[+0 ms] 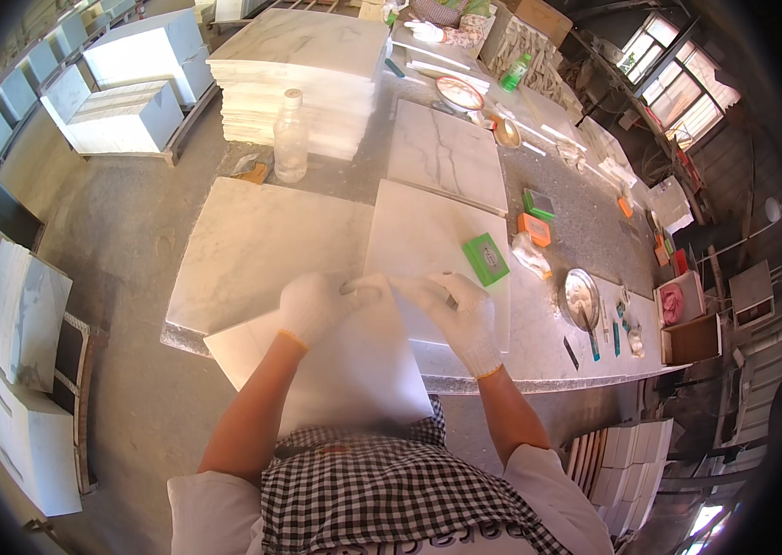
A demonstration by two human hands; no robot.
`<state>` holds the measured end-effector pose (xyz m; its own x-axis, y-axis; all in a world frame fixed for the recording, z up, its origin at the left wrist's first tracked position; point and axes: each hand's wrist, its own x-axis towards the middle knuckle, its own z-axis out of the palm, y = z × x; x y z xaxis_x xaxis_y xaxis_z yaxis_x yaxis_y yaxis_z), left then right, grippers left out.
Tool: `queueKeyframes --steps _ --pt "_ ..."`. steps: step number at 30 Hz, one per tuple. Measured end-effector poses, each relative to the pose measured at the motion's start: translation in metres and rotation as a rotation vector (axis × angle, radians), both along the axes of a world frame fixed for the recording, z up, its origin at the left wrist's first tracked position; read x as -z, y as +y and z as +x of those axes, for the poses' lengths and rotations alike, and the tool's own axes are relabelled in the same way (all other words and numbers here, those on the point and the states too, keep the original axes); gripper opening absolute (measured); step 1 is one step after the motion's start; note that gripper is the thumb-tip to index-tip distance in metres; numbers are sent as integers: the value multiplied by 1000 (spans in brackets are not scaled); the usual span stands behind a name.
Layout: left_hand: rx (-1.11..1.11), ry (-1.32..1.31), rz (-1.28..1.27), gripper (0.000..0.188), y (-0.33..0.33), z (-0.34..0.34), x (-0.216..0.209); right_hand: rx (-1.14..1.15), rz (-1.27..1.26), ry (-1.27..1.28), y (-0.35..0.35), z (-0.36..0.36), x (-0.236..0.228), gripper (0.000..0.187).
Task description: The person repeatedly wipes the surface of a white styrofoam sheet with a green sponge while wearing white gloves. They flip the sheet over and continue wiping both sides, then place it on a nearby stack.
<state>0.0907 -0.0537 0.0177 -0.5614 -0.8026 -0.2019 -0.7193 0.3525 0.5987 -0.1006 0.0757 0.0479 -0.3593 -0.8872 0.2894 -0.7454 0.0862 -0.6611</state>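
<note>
A pale marble tile (344,370) leans tilted between my apron and the worktable, its far corner raised under my hands. My left hand (312,305), in a white knit glove, is closed over the tile's far edge with the fingers curled. From the other side, my right hand (455,314), gloved the same way, has its fingertips pinched at that far corner, close to the left fingers. Beyond them, two larger marble tiles lie flat: a left one (270,245) and a right one (423,227). A green block with a grey face (485,259) rests on the right one.
A tall stack of tiles (298,92) and a clear bottle (290,139) stand at the far left of the worktable. To the right are an orange block (534,229), a bowl of white paste (581,298) and small tools. A co-worker's gloved hand (426,31) shows at the far end.
</note>
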Motion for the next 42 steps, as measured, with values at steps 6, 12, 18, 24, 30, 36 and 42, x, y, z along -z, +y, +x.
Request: queueKeyframes --steps 6,12,18,24,30,36,42 --pt "-15 11 -3 64 1 -1 0 -13 -21 54 1 -3 7 24" --pt "-19 35 -66 60 0 -2 7 9 -16 30 1 -2 7 24" --pt "1 -12 -17 65 -2 -1 8 18 -3 9 0 -4 2 25" --pt "-2 -15 4 65 -1 -1 3 44 26 -19 0 -4 4 29" --pt "-13 39 -54 62 -1 -1 11 25 26 -54 2 -6 4 29" --pt "-36 107 -148 60 2 -2 13 20 -48 -53 1 -7 10 27" --pt "-31 74 -103 60 -1 1 24 105 -38 -305 12 -21 8 21"
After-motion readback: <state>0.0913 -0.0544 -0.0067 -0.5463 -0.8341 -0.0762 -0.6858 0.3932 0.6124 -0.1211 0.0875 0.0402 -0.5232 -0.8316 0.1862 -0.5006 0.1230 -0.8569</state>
